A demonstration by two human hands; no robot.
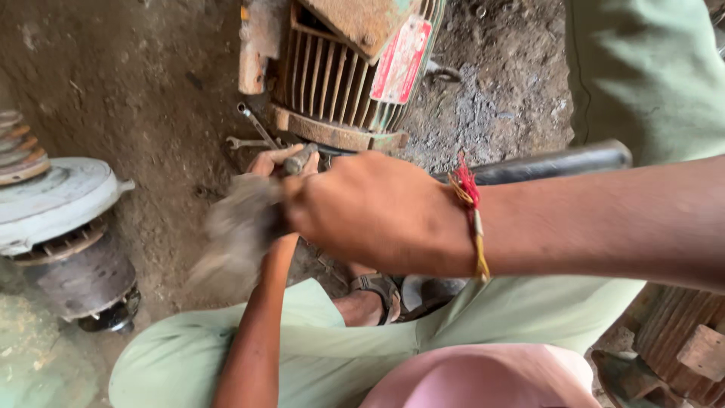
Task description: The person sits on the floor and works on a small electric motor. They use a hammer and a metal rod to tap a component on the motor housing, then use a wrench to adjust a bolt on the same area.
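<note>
The right hand (370,211), a red and yellow thread at its wrist, has its fingers curled tight round a motion-blurred grey tool head (238,234). The left hand (276,162) has its fingers pinched on a short grey metal rod (300,159), just below the rusty green finned electric motor (340,75). Two steel spanners (253,132) lie on the dirt beside that motor's base.

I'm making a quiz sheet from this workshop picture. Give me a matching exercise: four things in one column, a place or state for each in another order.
1. right hand
2. left hand
3. wrenches
4. sandal

a. on a foot, between the knees
b. on the dirt beside the finned motor
c. thread band at its wrist
d. gripping a short metal rod

Pairs: 1-c, 2-d, 3-b, 4-a
</note>
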